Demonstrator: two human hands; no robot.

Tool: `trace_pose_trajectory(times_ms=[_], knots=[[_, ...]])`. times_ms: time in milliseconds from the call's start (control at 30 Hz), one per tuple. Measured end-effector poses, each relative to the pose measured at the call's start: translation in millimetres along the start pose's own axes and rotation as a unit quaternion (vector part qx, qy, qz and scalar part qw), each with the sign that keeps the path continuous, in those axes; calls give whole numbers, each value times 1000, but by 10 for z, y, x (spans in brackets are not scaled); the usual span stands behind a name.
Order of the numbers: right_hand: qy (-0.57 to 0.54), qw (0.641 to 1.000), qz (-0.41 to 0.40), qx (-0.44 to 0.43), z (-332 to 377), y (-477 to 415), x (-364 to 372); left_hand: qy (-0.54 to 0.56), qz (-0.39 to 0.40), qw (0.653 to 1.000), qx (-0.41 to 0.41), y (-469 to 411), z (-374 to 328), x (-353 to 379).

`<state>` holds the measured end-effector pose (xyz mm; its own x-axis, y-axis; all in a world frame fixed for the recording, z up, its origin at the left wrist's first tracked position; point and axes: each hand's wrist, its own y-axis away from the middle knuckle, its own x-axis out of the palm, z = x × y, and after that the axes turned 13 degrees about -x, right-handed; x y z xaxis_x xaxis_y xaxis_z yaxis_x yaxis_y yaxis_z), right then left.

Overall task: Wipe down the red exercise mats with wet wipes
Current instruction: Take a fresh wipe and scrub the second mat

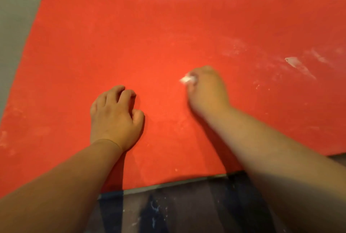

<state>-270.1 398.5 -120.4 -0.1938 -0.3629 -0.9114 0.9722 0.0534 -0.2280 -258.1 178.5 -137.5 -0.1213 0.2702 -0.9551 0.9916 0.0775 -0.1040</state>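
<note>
Head view, left to right. Grey floor point(13, 17) is showing along the left and far edges of the frame. The red mat point(149, 27) is lying flat on it and filling most of the view. Faint pale patches are marking the mat's near left corner.

The left hand point(116, 118) is resting on the mat near its front edge, knuckles up, with its fingers point(119, 92) curled under and holding nothing. Its forearm is crossing the mat's near edge and hiding part of it.

Just to the right, and apart from it, the right hand point(206, 90) is pressing down on the mat. Its fingers are closed around a small white wipe point(187, 79), and only a crumpled end is sticking out on the hand's left side. This hand is blurred. The right forearm is covering the mat's near right part.

Farther right, well apart from the wipe, white smears point(297, 64) and dusty streaks are lying on the mat's surface. Along the bottom, between the forearms, dark fabric point(187, 206) speckled with white flecks is meeting the mat's near edge.
</note>
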Motion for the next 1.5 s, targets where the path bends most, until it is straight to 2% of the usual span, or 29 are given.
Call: trace_pose_trajectory(times_ms=[67, 133, 200, 233, 300, 333, 367, 400, 467, 533, 600, 633, 700, 767, 800, 833, 867, 933, 1000, 1033, 1100, 1167, 1233, 1267, 1333, 1400, 1433, 1467, 1500], knots=[[-47, 985, 60, -157, 303, 178, 76, 3, -4, 1000, 0, 5, 7, 5], [-54, 969, 89, -223, 120, 166, -40, 8, -9, 1000, -2, 4, 11, 18], [-12, 991, 40, -128, -335, 60, -191, 15, -13, 1000, -2, -8, 6, 24], [24, 999, 5, -41, -582, 30, -273, 16, -14, 1000, -2, -10, 6, 26], [66, 988, -49, 132, -843, 68, -369, 10, -15, 1000, 3, -12, 10, 22], [75, 981, -58, 166, -786, 118, -356, 8, -16, 1000, 5, -14, 4, 17], [73, 982, -59, 161, -619, 175, -309, 7, -17, 1000, 6, -13, -2, 11], [57, 989, -47, 125, -395, 242, -241, 8, -18, 1000, 5, -11, -7, 7], [4, 1000, 3, -29, 166, 419, -104, 10, -20, 1000, 2, -7, -11, 8], [-48, 981, 82, -171, 540, 626, -59, 12, -22, 1000, 2, 2, -9, 18], [-44, 974, 106, -196, 340, 672, -148, 15, -23, 1000, 2, -4, -10, 24], [-15, 982, 100, -158, 125, 663, -227, 16, -23, 1000, 2, -7, -12, 26], [63, 996, 56, -6, -450, 621, -434, 17, -25, 1000, 2, -1, -17, 31], [105, 980, 0, 168, -810, 566, -610, 15, -26, 1000, 2, -3, -17, 33], [109, 971, -6, 212, -810, 529, -584, 16, -26, 1000, 2, -10, -22, 33], [108, 972, 4, 207, -692, 483, -483, 17, -25, 1000, 1, -13, -26, 34], [95, 981, 28, 168, -479, 452, -346, 17, -26, 1000, 0, -12, -25, 34], [42, 997, 67, -5, 80, 447, -75, 16, -28, 999, -1, -5, -13, 35], [-24, 979, 108, -173, 437, 534, 9, 16, -27, 1000, 2, -11, -9, 36], [-39, 973, 107, -201, 392, 540, -26, 17, -24, 1000, 2, -13, -10, 36], [-1, 987, 74, -142, 9, 496, -147, 19, -20, 1000, -1, -11, -8, 32], [61, 998, 20, 16, -506, 386, -312, 19, -18, 1000, -2, -15, -10, 25], [75, 981, -33, 174, -767, 264, -397, 16, -14, 1000, -1, -17, -11, 21], [72, 975, -40, 208, -716, 211, -353, 15, -12, 1000, -1, -17, -15, 17], [42, 987, -2, 155, -328, 151, -138, 10, -8, 1000, -2, -19, -17, 3], [-18, 997, 55, -46, 240, 213, 71, 9, -5, 1000, -5, -23, -13, -5], [-39, 984, 84, -153, 479, 290, 90, 9, -4, 1000, -5, -22, -11, -3], [-36, 969, 94, -227, 556, 333, 82, 8, -2, 1000, -3, -22, -11, 2], [-20, 962, 79, -261, 468, 307, 39, 9, -1, 1000, -3, -25, -9, 7]])
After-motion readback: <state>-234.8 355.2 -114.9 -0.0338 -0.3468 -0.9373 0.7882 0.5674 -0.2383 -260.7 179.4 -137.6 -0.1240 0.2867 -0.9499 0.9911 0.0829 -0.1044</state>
